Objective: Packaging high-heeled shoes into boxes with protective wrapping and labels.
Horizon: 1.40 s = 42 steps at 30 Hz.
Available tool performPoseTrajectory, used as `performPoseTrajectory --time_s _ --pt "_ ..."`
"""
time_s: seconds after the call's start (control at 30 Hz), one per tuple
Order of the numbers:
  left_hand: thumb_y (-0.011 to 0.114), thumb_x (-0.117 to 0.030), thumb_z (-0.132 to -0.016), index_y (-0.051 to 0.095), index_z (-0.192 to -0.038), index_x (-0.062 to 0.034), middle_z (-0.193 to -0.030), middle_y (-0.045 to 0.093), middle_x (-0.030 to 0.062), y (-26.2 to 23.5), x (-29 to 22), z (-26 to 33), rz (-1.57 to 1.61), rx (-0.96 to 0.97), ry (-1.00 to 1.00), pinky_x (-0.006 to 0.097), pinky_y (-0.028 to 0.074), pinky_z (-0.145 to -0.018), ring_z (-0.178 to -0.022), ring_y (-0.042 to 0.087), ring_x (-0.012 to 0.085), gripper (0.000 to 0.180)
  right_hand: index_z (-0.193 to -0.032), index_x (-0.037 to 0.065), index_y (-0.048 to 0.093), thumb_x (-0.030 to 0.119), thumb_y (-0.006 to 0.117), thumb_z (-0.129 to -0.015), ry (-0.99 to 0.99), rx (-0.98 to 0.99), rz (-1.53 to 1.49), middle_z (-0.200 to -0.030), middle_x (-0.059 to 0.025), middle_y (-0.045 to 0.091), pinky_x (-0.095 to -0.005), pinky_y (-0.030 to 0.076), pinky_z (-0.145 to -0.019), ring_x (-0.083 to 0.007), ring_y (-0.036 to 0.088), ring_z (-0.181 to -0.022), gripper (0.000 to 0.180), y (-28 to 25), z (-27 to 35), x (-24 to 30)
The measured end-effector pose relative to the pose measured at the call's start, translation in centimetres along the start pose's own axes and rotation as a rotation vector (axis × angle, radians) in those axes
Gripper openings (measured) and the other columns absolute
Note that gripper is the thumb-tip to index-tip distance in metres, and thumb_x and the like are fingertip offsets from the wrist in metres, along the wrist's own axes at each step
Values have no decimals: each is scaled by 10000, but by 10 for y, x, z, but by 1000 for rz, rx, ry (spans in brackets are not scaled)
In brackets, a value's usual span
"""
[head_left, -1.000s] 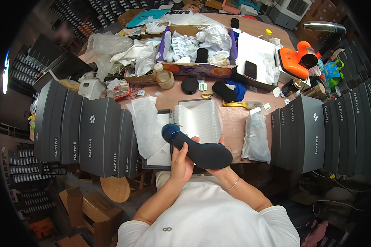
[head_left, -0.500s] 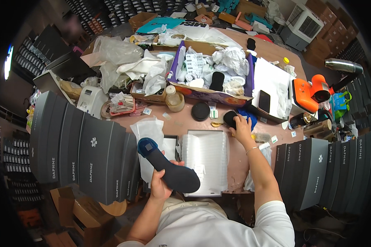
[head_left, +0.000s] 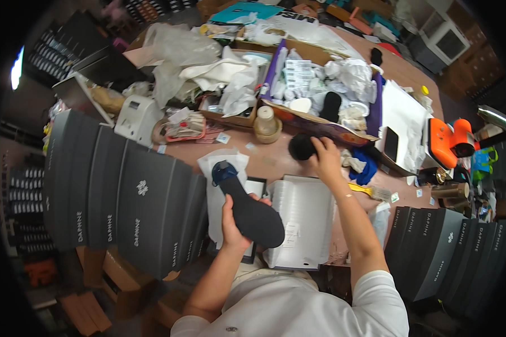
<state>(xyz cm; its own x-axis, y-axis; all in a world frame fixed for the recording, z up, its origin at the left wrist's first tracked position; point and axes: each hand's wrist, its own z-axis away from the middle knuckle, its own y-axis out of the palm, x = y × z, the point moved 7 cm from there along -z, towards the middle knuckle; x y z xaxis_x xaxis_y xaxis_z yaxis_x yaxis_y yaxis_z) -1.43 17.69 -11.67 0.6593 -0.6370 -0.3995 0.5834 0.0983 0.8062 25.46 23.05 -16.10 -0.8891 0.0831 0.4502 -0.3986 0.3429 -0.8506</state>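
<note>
My left hand [head_left: 235,224] is closed around a sandal [head_left: 253,216], held with its black sole facing up. A dark blue, partly see-through strap part [head_left: 224,171] shows at the sandal's heel end. My right hand [head_left: 324,157] reaches across the table, its fingers closed at the edge of a round black pad [head_left: 302,147]. Pad and the black disc beneath it blend together, so their border is hard to make out. Between my forearms lies an open box with a white ribbed lining [head_left: 303,216]. White tissue paper [head_left: 211,196] lies under the sandal's far end.
Stacked grey shoe boxes flank me on the left [head_left: 152,208] and right [head_left: 427,253]. A purple-edged carton [head_left: 379,106] of crumpled paper stands behind. Nearby are a jar [head_left: 267,126], a yellow-handled brush [head_left: 371,192], a blue cloth [head_left: 365,168] and an orange device [head_left: 441,143].
My right hand has moved left with the black pad, onto the black disc, uncovering a white cloth and the brush. The sandal has turned a little more upright. The whole view has shifted.
</note>
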Motion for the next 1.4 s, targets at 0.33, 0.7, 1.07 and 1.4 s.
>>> performPoseTrajectory --time_s 0.33,0.7,1.07,1.4 --pt "337 -579 -952 586 -1006 -33 -948 642 102 4 48 56 -24 -186 33 289 508 -813 -905 630 186 602 -1015 70 647 69 711 -710 -341 0 -498 -896 -94 570 -360 463 -674 -270 562 -767 312 -105 129 198" --pt "301 -544 -985 565 -1109 -61 -1036 615 59 5 74 113 -404 48 76 291 511 -818 -951 612 161 564 -995 65 666 37 725 -702 -290 -114 -578 -876 -95 601 -359 505 -661 -283 606 -758 299 -148 196 203" --pt "428 -489 -936 480 -1149 41 -947 604 153 39 60 142 -741 530 -124 386 523 -820 -919 639 267 573 -1088 86 680 -66 671 -682 -467 -145 -592 -1010 -99 590 -345 490 -758 -261 587 -867 433 -249 175 173" --pt "399 -543 -953 593 -933 35 -824 665 167 -36 59 75 -498 176 -278 304 544 -671 -712 660 232 610 -1197 68 599 123 659 -824 130 -219 -255 -1142 -180 576 -419 472 -863 -351 576 -1006 382 -130 184 -15"
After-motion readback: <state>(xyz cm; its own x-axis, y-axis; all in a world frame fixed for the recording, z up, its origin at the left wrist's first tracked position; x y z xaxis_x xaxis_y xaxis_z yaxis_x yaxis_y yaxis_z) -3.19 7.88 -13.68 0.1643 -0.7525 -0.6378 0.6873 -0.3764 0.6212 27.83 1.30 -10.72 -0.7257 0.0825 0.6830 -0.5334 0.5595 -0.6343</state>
